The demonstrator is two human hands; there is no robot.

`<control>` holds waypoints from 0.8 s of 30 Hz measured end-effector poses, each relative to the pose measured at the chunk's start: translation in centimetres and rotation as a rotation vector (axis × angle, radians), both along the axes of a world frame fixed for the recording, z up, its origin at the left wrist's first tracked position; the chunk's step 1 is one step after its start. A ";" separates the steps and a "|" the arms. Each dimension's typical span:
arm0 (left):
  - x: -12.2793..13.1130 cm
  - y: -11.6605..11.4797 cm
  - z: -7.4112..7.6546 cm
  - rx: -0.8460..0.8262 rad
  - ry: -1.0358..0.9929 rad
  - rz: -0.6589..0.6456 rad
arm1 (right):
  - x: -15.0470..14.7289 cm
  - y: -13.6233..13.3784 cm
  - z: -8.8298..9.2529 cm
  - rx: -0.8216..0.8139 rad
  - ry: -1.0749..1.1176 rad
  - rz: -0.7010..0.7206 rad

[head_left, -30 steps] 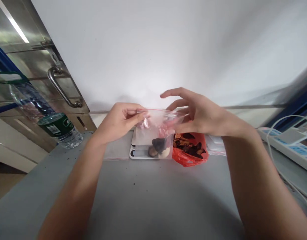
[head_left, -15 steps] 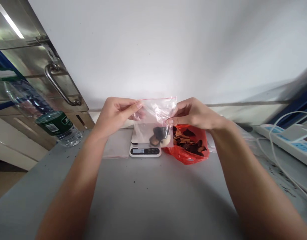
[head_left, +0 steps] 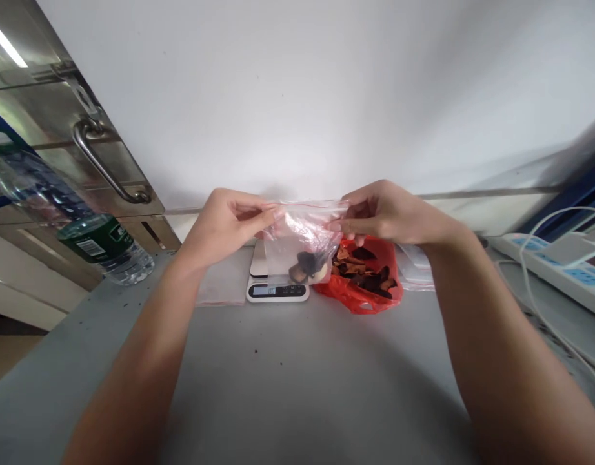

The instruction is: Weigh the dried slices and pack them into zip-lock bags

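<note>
Hanging between left hand [head_left: 231, 223] and right hand [head_left: 385, 214], clear bag [head_left: 300, 236], pinched by both near top

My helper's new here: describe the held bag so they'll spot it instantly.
On the grey table, find the white scale. A clear bag partly hides it, pinched by left hand and right hand. Unlike the flat bags, it hangs, dark lumps showing inside.
</note>
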State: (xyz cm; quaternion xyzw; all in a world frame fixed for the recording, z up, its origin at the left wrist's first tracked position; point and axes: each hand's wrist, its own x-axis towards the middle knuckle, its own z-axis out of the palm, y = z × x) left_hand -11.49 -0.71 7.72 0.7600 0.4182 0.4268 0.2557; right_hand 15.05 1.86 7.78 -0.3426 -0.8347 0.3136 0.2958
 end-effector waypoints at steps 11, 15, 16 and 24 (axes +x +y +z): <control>-0.3 -0.2 0.1 -0.083 -0.038 0.011 | -1.3 -0.2 -0.3 0.039 0.109 0.021; -0.4 -0.3 0.3 -0.043 0.010 0.009 | -1.6 -0.5 -0.1 0.011 0.073 0.018; -0.3 -0.4 0.3 -0.016 0.034 0.013 | -1.8 -0.6 0.0 0.010 0.055 0.017; 1.2 -1.2 0.0 0.017 0.058 0.040 | -4.2 -1.3 -0.1 0.189 0.088 0.006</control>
